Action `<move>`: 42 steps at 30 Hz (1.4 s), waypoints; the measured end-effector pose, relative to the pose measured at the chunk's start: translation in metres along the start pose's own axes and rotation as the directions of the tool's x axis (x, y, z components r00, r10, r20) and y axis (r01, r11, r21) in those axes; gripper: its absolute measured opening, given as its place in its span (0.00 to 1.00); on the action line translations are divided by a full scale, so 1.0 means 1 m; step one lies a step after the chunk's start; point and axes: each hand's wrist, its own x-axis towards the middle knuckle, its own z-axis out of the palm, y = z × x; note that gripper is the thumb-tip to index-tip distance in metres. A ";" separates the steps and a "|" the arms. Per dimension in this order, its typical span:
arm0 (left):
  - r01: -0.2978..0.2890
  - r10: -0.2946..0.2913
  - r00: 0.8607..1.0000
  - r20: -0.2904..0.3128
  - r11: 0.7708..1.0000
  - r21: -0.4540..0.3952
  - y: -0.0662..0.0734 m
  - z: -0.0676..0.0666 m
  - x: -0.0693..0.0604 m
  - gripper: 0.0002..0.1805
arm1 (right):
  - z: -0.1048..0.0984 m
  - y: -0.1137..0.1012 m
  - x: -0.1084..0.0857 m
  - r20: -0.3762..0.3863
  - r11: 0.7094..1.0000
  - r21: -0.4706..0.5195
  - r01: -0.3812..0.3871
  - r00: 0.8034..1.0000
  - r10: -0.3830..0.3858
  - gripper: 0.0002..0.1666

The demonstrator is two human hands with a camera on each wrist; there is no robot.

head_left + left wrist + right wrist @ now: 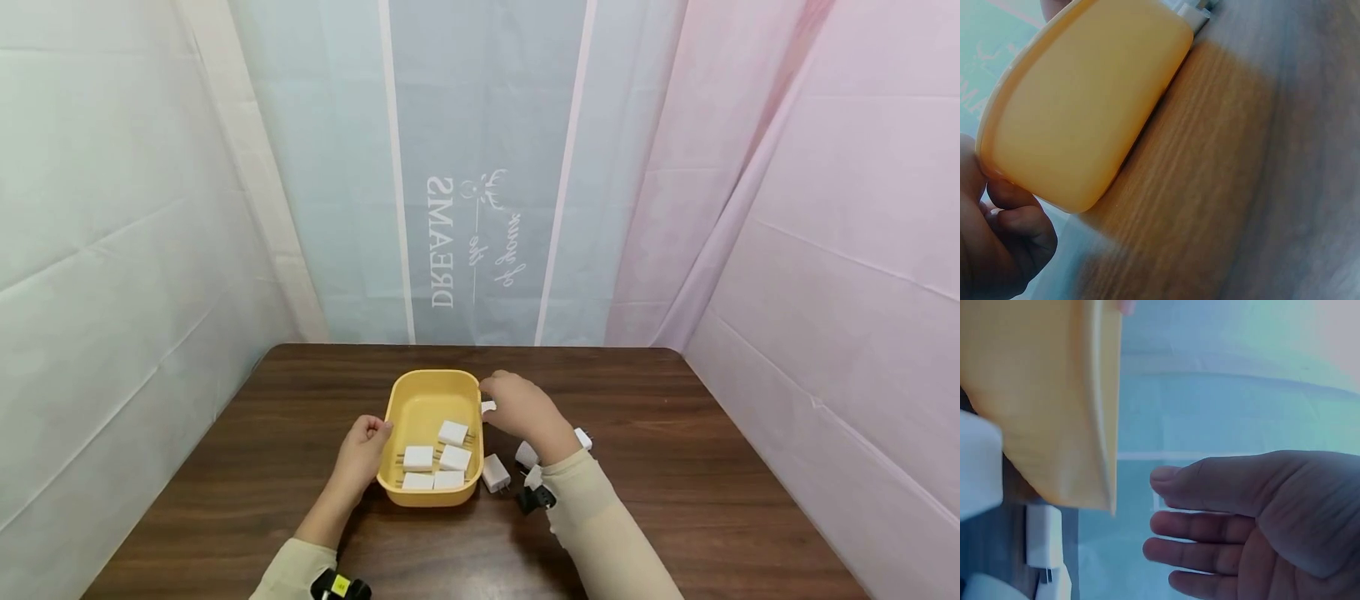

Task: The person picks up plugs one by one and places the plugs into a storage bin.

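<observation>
A yellow plastic tub (400, 400) holds several white charger plugs (417, 457) with metal prongs, gathered toward its near end. My left hand (362, 450) pinches the tub's left rim; in the left wrist view its fingers curl at the corner of the tub (1085, 106). Beside the far right rim is my right hand (525, 408), above the table. In the right wrist view that hand (1229, 525) has its thumb and fingers extended, apart from the tub (1029, 394), with nothing visible in its grasp. A white plug (488, 407) shows partly between the right hand and the tub.
More white plugs lie right of the tub, one close to its wall (496, 473), another partly behind the right wrist (527, 454), and one farther right (583, 439). The dark wooden table (720, 500) is enclosed by hanging fabric (472, 100).
</observation>
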 end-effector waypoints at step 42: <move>0.011 -0.010 1.000 0.015 1.000 -0.009 0.004 -0.002 -0.002 0.13 | 0.046 0.075 0.022 -0.023 0.923 0.210 -0.322 0.942 0.334 0.28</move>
